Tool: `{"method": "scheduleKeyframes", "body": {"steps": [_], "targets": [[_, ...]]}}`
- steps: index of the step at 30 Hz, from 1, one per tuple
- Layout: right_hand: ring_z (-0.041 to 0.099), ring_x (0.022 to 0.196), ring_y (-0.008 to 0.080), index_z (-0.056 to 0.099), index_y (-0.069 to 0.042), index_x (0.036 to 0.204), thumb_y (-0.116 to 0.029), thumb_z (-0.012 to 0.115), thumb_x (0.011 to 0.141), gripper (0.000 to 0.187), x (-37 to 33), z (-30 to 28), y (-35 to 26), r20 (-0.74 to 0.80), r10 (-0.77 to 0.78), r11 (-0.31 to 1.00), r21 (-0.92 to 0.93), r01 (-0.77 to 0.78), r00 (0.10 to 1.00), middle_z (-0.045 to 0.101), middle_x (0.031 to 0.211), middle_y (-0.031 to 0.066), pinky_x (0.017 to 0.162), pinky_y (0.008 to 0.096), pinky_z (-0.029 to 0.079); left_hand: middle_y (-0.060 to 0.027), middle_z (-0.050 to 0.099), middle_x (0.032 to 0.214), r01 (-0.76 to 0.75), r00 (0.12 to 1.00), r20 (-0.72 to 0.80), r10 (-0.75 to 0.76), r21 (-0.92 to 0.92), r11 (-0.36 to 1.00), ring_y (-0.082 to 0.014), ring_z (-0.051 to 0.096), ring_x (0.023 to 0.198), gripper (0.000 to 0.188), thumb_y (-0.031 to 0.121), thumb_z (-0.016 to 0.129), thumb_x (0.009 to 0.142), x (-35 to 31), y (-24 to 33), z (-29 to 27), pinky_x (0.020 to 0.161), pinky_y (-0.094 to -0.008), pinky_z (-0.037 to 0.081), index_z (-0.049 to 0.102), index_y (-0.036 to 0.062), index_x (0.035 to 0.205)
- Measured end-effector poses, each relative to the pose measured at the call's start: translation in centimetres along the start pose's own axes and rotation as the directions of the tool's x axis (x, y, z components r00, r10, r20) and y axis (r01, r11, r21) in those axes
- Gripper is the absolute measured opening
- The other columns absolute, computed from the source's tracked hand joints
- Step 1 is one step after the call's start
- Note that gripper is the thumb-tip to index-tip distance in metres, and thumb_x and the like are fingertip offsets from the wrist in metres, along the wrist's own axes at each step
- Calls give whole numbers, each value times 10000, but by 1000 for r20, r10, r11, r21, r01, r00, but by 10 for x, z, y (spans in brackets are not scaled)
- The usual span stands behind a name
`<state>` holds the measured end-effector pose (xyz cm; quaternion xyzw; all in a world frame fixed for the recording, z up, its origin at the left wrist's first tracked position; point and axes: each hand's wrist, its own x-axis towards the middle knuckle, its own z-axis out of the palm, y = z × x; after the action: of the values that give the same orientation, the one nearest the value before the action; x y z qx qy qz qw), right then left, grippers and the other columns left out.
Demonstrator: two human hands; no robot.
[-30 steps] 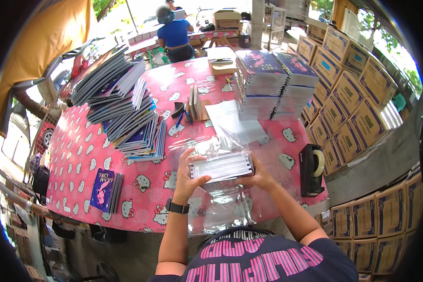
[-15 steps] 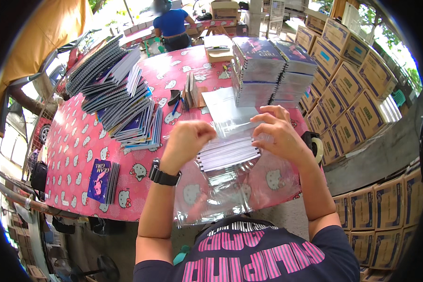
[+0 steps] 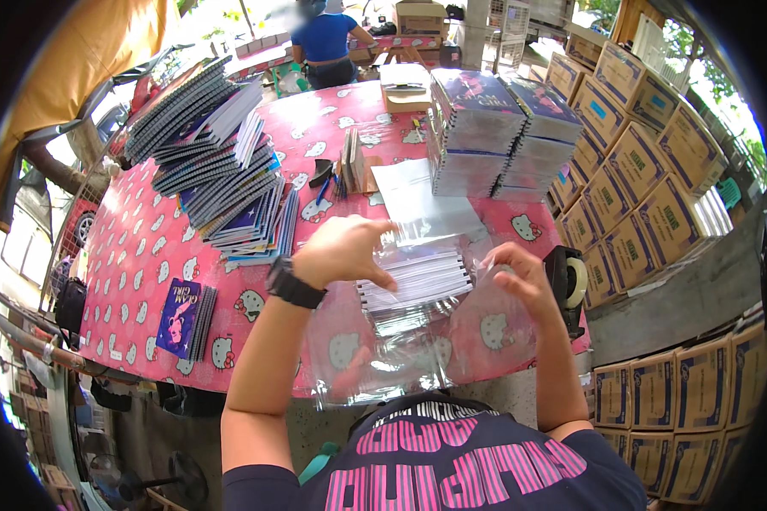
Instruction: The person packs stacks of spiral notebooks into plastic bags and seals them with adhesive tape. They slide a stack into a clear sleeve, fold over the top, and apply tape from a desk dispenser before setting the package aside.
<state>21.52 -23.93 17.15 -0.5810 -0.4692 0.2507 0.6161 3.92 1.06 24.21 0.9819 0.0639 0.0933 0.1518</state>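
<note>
A bundle of spiral notebooks (image 3: 413, 281) with white page edges facing up sits on a spread of clear plastic film (image 3: 400, 353) before me. My left hand (image 3: 345, 254), a black watch on its wrist, is over the bundle's left end, thumb and fingers apart. At the right end my right hand (image 3: 520, 277) has its fingers pinched on a raised fold of the film. Beyond the bundle lies a stack of clear plastic sheets (image 3: 422, 200). What the left palm covers is hidden.
Fanned notebook piles (image 3: 222, 170) stand left, tall wrapped notebook stacks (image 3: 477, 128) at the far right. A small notebook stack (image 3: 183, 319) lies near left, a tape dispenser (image 3: 571, 285) by the right edge. Cartons (image 3: 635, 183) line the right; a person (image 3: 324, 43) is beyond the table.
My left hand has opened from a pinch, its thumb now over the bundle. The right hand has moved right and nearer, away from the bundle, drawing film with it.
</note>
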Motion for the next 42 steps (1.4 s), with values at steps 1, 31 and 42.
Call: {"method": "scheduleKeyframes", "body": {"steps": [1,31,42], "targets": [[511,1048,216,645,-58,1013,-287,744,719,385,2,4,6,94,-60,965,-249,82,994,611,1028,70,917,372,381,-123,664,755,-24,987,158,14,67,997,-257,651,716,301,261,729,725,2,0,2,677,-339,499,676,70,950],[213,1347,353,566,-258,1250,-249,796,562,725,20,45,-9,542,-31,670,-612,420,840,293,1477,76,1032,524,210,-39,329,1470,-122,990,60,126,-74,990,-333,178,1388,772,620,619,721,-68,10,63,1046,-656,46,467,193,1346],[210,1361,367,503,-163,1311,-285,780,633,744,-8,28,1,354,-217,772,-509,381,910,305,1465,138,1057,503,200,-23,341,1463,-49,995,87,45,37,998,-322,207,1381,822,489,760,603,-56,31,62,1047,-641,144,476,236,1333]]}}
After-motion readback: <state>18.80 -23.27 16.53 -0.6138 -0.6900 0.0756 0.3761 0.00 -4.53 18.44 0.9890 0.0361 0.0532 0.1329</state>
